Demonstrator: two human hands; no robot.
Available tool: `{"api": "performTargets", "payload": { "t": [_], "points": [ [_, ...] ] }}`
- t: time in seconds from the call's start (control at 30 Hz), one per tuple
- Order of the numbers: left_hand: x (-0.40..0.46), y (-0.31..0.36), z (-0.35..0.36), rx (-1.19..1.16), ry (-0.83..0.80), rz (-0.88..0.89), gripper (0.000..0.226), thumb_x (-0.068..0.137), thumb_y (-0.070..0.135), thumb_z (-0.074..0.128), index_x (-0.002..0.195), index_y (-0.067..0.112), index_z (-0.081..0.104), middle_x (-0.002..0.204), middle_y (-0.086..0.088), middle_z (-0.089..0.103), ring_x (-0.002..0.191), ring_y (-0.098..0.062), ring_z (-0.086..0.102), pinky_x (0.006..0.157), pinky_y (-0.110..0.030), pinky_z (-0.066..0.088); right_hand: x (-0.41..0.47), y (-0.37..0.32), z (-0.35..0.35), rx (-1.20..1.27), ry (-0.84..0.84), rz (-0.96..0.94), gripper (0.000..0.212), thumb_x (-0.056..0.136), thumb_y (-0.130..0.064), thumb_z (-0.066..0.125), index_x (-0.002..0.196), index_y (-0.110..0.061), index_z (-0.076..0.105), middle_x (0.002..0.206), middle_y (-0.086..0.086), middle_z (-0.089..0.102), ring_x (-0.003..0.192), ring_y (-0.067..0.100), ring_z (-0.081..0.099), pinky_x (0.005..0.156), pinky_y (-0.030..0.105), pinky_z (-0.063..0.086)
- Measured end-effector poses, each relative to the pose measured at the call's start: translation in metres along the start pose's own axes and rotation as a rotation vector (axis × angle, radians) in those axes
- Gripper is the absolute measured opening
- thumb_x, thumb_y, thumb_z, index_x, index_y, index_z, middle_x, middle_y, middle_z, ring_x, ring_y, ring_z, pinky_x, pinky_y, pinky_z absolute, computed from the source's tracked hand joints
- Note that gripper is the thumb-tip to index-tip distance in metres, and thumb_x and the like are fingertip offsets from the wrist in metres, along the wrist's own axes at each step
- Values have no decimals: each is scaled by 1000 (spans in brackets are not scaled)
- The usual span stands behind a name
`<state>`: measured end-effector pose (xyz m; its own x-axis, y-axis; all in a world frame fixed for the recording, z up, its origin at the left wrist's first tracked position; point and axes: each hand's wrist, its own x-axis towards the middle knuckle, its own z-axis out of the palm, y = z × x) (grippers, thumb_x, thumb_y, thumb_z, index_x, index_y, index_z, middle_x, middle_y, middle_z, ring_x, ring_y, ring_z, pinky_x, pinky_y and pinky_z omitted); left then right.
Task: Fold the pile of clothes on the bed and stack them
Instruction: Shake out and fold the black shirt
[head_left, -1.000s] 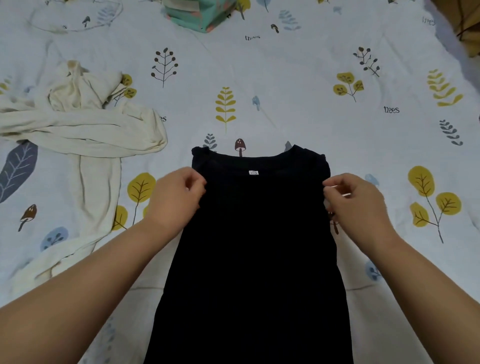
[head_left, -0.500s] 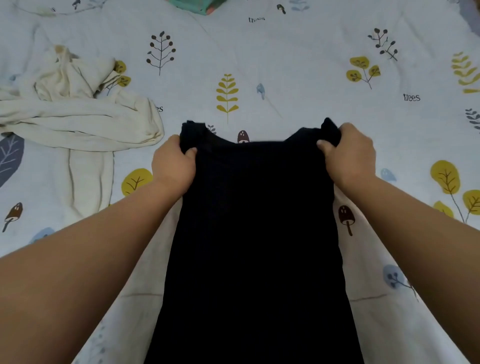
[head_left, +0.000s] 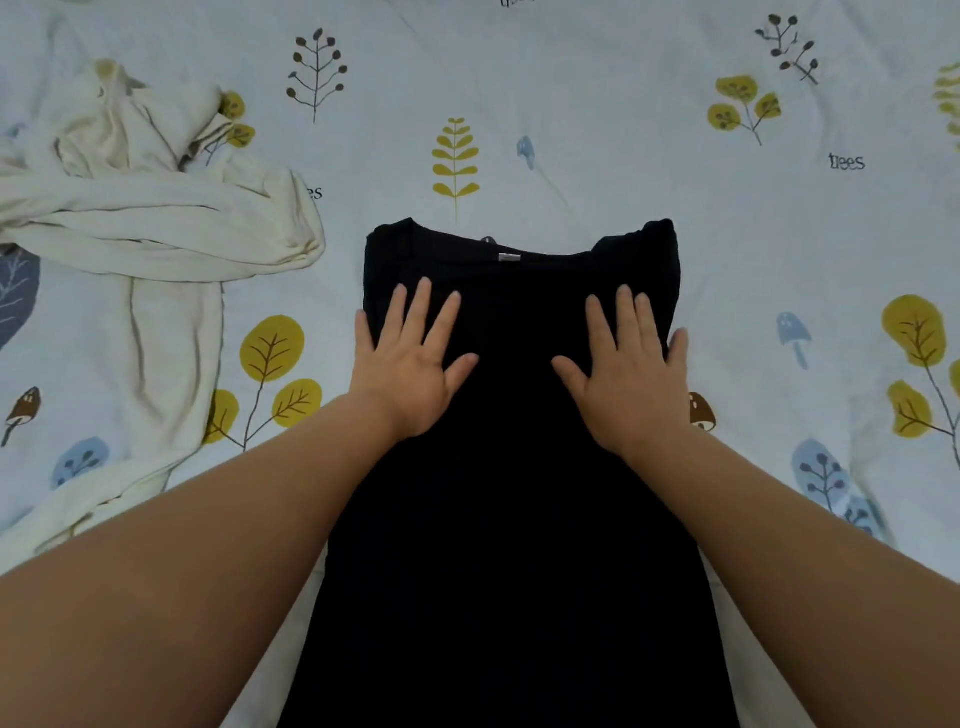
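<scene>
A long black garment (head_left: 514, 519) lies flat on the bed, its neckline with a small white label pointing away from me and its sides folded in to a narrow strip. My left hand (head_left: 413, 361) rests palm down on its upper left part, fingers spread. Palm down on the upper right part lies my right hand (head_left: 626, 364), its fingers apart too. Neither hand grips any cloth. A crumpled cream garment (head_left: 140, 218) lies unfolded to the left, apart from the black one.
The bed sheet (head_left: 779, 234) is pale blue with printed leaves, trees and mushrooms. It stretches bare beyond the black garment and to its right.
Both hands gripped the garment's shoulders and pulled them away from me. They have since let go and now lie flat on the cloth. The view has tilted down.
</scene>
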<state>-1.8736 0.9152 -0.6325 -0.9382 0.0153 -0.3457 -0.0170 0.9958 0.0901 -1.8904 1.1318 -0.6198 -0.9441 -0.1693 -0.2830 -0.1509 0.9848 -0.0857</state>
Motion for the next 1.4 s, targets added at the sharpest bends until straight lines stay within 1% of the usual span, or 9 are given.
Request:
{"api": "performTargets", "payload": {
  "t": [0.2, 0.4, 0.53, 0.67, 0.93, 1.13, 1.2, 1.3, 1.4],
  "points": [
    [-20, 8, -30, -81, 82, 6, 63, 97, 48, 26, 150, 21, 4, 158, -6, -5, 145, -25, -6, 114, -51, -1, -18, -2, -36, -30, 2, -37, 64, 96, -52, 24, 150, -22, 7, 158, 9, -2, 145, 27, -5, 113, 54, 5],
    [-107, 11, -29, -331, 319, -142, 56, 88, 21, 57, 138, 4, 36, 148, -23, 26, 136, -37, 26, 106, -50, 29, -102, 0, -45, 290, 93, 133, 57, 91, -23, 50, 143, -12, 27, 144, 17, 29, 126, 33, 35, 98, 44, 36],
    [-173, 8, -5, -435, 196, -390, 55, 84, 17, 62, 131, 0, 39, 131, -25, 38, 118, -39, 40, 92, -49, 40, -168, 4, -32, 395, -91, 300, 61, 90, -25, 53, 142, -13, 22, 127, 13, 39, 112, 28, 43, 89, 37, 41],
    [-222, 9, 16, -493, 81, -413, 40, 86, 19, 60, 122, 6, 48, 109, -15, 54, 98, -29, 52, 81, -36, 43, -218, 2, -26, 562, -255, 339, 62, 90, -24, 56, 141, -14, 23, 126, 10, 47, 113, 28, 49, 93, 39, 43],
    [-282, 8, 18, -550, -20, -471, 18, 86, 23, 58, 101, 16, 51, 69, 12, 48, 60, -9, 47, 47, -19, 30, -280, -9, -14, 539, -275, 387, 31, 89, -13, 49, 116, -18, 34, 81, -6, 54, 68, 9, 51, 56, 26, 36],
    [-321, 29, 5, -352, 48, -412, 27, 87, 27, 52, 72, 24, 30, 66, 7, 48, 59, -18, 52, 50, -28, 31, -310, -22, -6, 370, -77, 248, 14, 88, -10, 44, 95, -22, 43, 89, -6, 51, 77, 14, 52, 68, 30, 42],
    [-330, 48, 6, -298, -29, -274, 13, 89, 30, 49, 94, 24, 40, 91, 2, 56, 83, -25, 61, 66, -33, 40, -318, -28, -5, 376, -104, 81, 21, 90, -13, 45, 108, -23, 50, 103, -5, 55, 89, 15, 56, 75, 28, 44],
    [-343, 65, 18, -271, -418, 17, 48, 91, 35, 48, 135, 22, 33, 127, -1, 50, 112, -22, 55, 90, -29, 42, -325, -31, -1, 453, -231, -125, 40, 92, -17, 47, 131, -29, 46, 116, -9, 57, 103, 9, 55, 86, 18, 40],
    [-352, 67, 21, -635, -632, 96, 28, 93, 27, 51, 120, 23, 59, 103, 5, 67, 89, -5, 64, 78, -14, 46, -332, -26, 1, 646, -256, -86, 44, 90, -6, 48, 125, -33, 51, 107, -12, 61, 93, 2, 58, 85, 13, 42]
  ]
}}
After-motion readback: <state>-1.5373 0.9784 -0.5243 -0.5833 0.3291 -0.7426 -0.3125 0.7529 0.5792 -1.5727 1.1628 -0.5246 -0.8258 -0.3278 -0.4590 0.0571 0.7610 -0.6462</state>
